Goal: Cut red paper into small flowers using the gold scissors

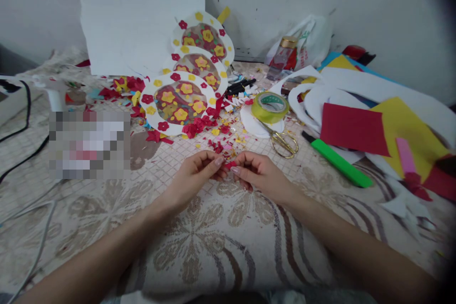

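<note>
Between my fingertips is a small piece of red paper [230, 165], mostly covered by the fingers. My left hand [204, 167] pinches its left side, and my right hand [254, 169] pinches it from the right. Just beyond the hands lie small red and yellow paper scraps [217, 146]. Gold-handled scissors [285, 145] rest to the right, with their blades by a roll of yellow-green tape [270, 108]. Behind the left hand, several white paper rings decorated with red and yellow paper flowers [178, 102] lean one behind another.
At the right lie a green utility knife [342, 162], a red paper sheet [356, 129], yellow paper [409, 128] and white cut-outs. A clear bottle [282, 59] and a plastic bag [313, 42] stand by the wall. Cables [39, 242] and a white glue gun [55, 95] are at left.
</note>
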Tool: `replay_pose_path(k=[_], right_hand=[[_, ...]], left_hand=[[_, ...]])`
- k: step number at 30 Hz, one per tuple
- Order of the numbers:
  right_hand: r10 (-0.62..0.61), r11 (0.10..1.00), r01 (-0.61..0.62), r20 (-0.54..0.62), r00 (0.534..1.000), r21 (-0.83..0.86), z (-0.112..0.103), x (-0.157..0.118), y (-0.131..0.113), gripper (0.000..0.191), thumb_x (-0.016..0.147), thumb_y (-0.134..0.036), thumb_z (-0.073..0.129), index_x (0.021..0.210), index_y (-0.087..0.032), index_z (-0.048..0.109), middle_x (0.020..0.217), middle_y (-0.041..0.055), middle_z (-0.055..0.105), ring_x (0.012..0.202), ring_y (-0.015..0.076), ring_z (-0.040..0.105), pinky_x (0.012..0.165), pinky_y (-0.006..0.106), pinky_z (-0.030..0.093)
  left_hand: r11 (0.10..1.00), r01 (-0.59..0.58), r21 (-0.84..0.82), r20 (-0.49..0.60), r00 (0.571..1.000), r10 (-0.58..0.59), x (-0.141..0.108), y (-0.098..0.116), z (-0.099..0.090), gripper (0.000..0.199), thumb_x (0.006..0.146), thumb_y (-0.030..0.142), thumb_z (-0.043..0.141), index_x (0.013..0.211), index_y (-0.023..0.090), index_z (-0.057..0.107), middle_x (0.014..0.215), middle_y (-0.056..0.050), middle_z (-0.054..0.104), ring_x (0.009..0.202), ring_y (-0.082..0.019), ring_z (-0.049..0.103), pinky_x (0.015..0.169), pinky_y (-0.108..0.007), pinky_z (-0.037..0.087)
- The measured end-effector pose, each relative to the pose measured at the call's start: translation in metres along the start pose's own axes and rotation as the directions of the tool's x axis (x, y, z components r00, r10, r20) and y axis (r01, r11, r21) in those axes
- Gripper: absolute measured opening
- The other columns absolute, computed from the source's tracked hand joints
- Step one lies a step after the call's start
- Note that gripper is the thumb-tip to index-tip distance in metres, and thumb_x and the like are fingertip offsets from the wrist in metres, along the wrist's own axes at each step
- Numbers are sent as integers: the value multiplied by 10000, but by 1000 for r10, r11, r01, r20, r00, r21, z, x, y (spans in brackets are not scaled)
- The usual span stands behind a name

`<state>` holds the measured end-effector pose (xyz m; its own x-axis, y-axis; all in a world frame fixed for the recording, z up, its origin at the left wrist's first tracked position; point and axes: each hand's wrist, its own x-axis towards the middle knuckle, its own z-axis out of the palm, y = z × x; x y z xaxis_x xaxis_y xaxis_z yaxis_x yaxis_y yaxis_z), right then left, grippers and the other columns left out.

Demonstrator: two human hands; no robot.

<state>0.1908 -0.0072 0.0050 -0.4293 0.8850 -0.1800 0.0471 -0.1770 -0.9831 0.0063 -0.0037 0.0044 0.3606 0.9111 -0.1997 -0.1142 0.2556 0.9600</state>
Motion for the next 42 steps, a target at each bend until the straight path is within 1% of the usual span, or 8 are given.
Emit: replay_pose_path(k=[3, 8, 15, 23, 29, 33, 39, 42], right_hand=[[-1, 1000, 1, 0, 1000, 2, 0, 0, 0, 178, 807, -335, 589, 798, -174, 513, 655, -41, 527, 472, 50, 452, 424, 178, 369], [-2, 1000, 3, 15, 1000, -9, 0, 0, 0, 180, 809, -337, 585, 796, -172, 516, 639, -47, 516, 468, 51, 447, 425, 181, 368], [-5, 1000, 5, 34, 999, 2, 1, -1, 2, 157, 821, -319, 577, 802, -175, 516, 641, -43, 537, 468, 53, 463, 424, 179, 371], [18, 1000, -19, 42, 999, 12, 2, 1, 1, 239, 831, -403, 553, 799, -166, 540, 654, -27, 546, 461, 54, 469, 409, 178, 375], [-15, 1000, 17, 80, 997, -27, 2, 0, 0, 200, 840, -349, 551, 785, -156, 540, 676, -25, 547, 482, 51, 483, 428, 176, 391], [-17, 1000, 19, 102, 995, -19, 0, 1, -2, 186, 853, -337, 527, 828, -153, 543, 687, -19, 555, 503, 61, 519, 446, 185, 423], [32, 999, -34, 63, 997, 30, 1, 2, -1, 170, 824, -320, 569, 804, -155, 531, 693, -21, 570, 489, 55, 525, 426, 172, 422], [43, 999, -45, 43, 998, 31, 1, 2, 0, 164, 828, -303, 565, 782, -152, 522, 662, -33, 554, 474, 45, 514, 416, 157, 407]], left_hand=[[998, 5, 61, 56, 998, -8, 0, 1, 0, 176, 789, 301, 619, 813, 129, 589, 708, -16, 622, 652, -116, 579, 650, -255, 470], [998, -6, 64, 88, 996, 0, 0, -1, -1, 159, 747, 267, 662, 792, 127, 600, 678, -2, 615, 608, -100, 555, 601, -234, 451], [997, -14, 82, 67, 998, 9, -3, 2, 0, 142, 762, 258, 648, 744, 124, 604, 642, -3, 610, 605, -106, 560, 607, -236, 454], [997, -15, 80, 65, 998, 10, -2, 1, -1, 144, 760, 265, 647, 741, 128, 610, 652, -14, 623, 608, -110, 567, 596, -232, 457], [999, 0, 54, 98, 995, -5, -3, 2, -1, 141, 768, 259, 638, 737, 124, 609, 674, -19, 632, 591, -99, 555, 563, -218, 438], [999, 13, 50, 75, 997, -16, -2, 3, -2, 153, 775, 268, 631, 738, 123, 601, 672, -16, 626, 595, -97, 552, 571, -219, 435], [996, 7, 88, 88, 996, -15, 1, 2, -3, 170, 769, 288, 632, 745, 122, 607, 673, -20, 628, 597, -106, 560, 583, -234, 444], [997, 42, 70, 96, 994, -49, 2, -1, -4, 201, 788, 322, 610, 758, 124, 611, 702, -32, 645, 618, -115, 577, 613, -246, 459]])
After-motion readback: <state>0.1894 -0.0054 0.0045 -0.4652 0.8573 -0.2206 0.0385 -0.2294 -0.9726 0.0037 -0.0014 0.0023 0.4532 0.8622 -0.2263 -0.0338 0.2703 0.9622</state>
